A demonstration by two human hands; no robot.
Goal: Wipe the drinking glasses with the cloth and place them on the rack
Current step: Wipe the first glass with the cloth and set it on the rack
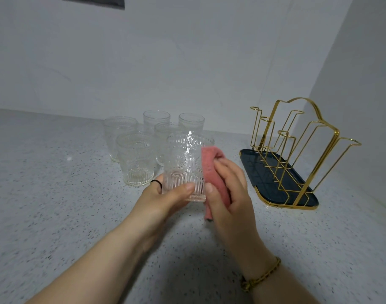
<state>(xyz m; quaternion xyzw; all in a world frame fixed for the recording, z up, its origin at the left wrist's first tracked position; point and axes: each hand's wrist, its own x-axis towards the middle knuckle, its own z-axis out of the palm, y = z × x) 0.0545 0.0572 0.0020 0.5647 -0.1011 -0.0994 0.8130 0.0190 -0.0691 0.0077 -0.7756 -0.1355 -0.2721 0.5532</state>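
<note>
My left hand (165, 194) grips the base of an embossed clear drinking glass (184, 163), held upright above the counter. My right hand (227, 187) holds a pink cloth (209, 167) pressed against the glass's right side. Several more clear glasses (136, 159) stand in a cluster on the counter behind and to the left of the held glass. The gold wire rack (297, 137) on its dark tray (251, 170) stands to the right, with no glass on its pegs.
The speckled grey counter (67, 205) runs to a white wall behind and another wall on the right, right beside the rack. I wear a bracelet (260, 275) on my right wrist.
</note>
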